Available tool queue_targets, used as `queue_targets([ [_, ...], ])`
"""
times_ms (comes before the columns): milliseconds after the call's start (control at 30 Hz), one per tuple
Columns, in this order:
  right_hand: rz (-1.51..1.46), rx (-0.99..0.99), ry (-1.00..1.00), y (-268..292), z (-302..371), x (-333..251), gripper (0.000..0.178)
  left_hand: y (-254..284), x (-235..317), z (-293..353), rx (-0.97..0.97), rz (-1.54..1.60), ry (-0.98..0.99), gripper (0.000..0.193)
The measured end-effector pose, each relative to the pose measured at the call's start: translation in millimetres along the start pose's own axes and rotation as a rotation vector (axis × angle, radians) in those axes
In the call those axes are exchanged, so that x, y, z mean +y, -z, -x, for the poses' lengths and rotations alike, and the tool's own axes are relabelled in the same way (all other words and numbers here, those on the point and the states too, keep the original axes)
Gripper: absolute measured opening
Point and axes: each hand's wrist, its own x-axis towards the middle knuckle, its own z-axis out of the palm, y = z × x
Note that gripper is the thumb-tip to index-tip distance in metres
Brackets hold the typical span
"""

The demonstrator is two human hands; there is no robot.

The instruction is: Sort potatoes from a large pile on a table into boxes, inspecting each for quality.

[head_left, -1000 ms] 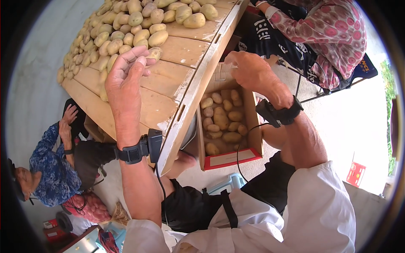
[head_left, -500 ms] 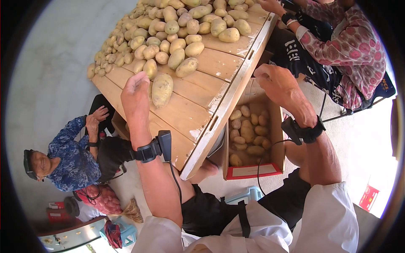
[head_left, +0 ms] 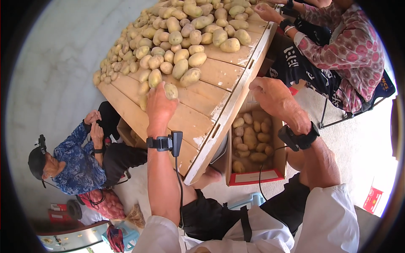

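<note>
My left hand (head_left: 162, 103) lies over a large potato (head_left: 171, 90) on the slatted wooden table (head_left: 198, 105), fingers curled round it. One end of that potato shows beside the fingertips; the rest is under the hand. Smaller potatoes touch or lie close to its left side. To the right, my right hand (head_left: 274, 97) hovers past the table's white edge, above an open cardboard box (head_left: 278, 147). Its fingers are curled in, and whatever they hold, if anything, is hidden. Several potatoes (head_left: 250, 139) lie in the box. A big heap of potatoes (head_left: 173, 38) covers the table's far part.
A person in a patterned sleeve (head_left: 337, 50) sits at the right, hands at the table's far edge. Another person in a blue camouflage shirt (head_left: 80, 162) sits at the left. A red mesh sack (head_left: 103, 204) and a light-blue stool (head_left: 249, 200) stand low down. Cables hang from both my wrists.
My left hand has moved right and come down over the large potato, which it was beside. My right hand has dropped slightly nearer. The person at the left has turned the head.
</note>
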Motion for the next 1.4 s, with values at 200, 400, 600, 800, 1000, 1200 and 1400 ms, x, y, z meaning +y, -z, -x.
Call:
queue_targets([
  [200, 0.03, -0.001, 0.025, 4, 0, 1, 0.027, 13, -9, 13, -0.268, 0.681, -0.041, 0.073],
  [400, -0.002, -0.04, 0.013, 5, 1, -7, 0.028, 29, 7, 24, -0.522, 1.433, -0.021, 0.069],
  [600, -0.065, -0.082, 0.04, 7, 4, -10, 0.031, 23, 16, 27, -0.681, 1.722, 0.001, 0.075],
  [800, -0.04, -0.111, 0.003, 10, 5, -9, 0.029, 22, 22, 25, -0.768, 1.826, -0.002, 0.065],
  [1000, -0.114, -0.115, 0.064, 10, 6, -12, 0.029, 20, 26, 25, -0.772, 1.818, 0.054, 0.064],
  [1200, -0.167, -0.089, 0.055, 10, 7, -13, 0.032, 19, 24, 25, -0.803, 1.931, 0.149, 0.065],
  [1400, -0.153, -0.096, 0.05, 10, 7, -13, 0.031, 18, 22, 22, -0.887, 2.086, 0.196, 0.058],
])
